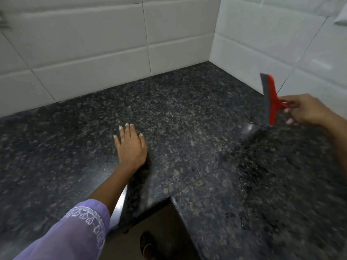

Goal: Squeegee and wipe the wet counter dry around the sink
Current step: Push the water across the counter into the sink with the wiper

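A dark speckled granite counter point(187, 128) fills most of the frame, L-shaped, with its inner corner at lower centre. White wall tiles point(90, 49) are seen behind it across the top and upper right, meeting in a corner. No sink is in view. A wet patch with beaded water point(249, 175) is seen down the right side of the counter; the middle looks drier.

The left hand point(130, 145) is laid flat on the counter at centre left, fingers straight and spread, holding nothing; a lilac embroidered sleeve point(75, 231) is seen at lower left. The right hand point(304, 109), at the right edge, pinches the handle of a red squeegee point(271, 102). The blade's long axis runs nearly upright in the frame, its lower end just above or touching the counter; which cannot be told. The wet patch lies directly below the blade in the frame, so the next stroke is judged to belong to the right hand.
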